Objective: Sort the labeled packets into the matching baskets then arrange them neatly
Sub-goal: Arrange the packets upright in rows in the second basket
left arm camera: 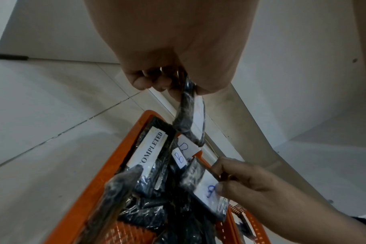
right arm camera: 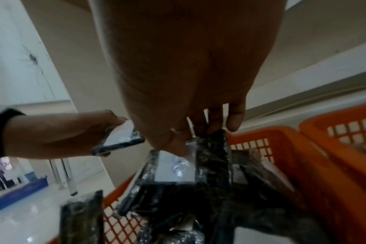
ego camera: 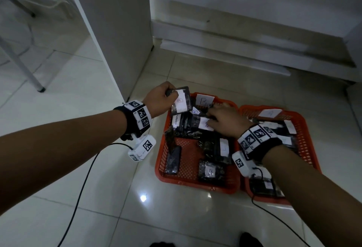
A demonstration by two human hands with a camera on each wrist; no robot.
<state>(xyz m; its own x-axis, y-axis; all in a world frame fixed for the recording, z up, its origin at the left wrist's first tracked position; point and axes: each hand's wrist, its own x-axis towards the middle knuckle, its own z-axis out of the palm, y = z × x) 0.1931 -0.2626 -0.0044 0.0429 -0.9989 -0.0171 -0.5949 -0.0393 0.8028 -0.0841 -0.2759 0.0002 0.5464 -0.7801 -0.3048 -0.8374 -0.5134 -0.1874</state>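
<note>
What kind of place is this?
Probably an indoor workroom or office floor: glossy floor tiles, a white cabinet, a metal furniture leg, and two orange baskets of labeled packets.

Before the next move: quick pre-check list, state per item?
1. Left hand grips its packet firmly: ok, fingers curled round the top edge, packet lifted above the basket.
2. Held packet's label matches the basket tag: ok, both seem to read B, though the packet's mark is faint.
3. Right hand has a secure hold on the packet in the pile: ok, thumb and fingers pinch it.
4. That packet's letter is readable: cannot tell, glare and blur.
5. Left basket arranged neatly: not ok, packets lie at mixed angles.
6. Right basket contents sorted: cannot tell, arm hides most.
</note>
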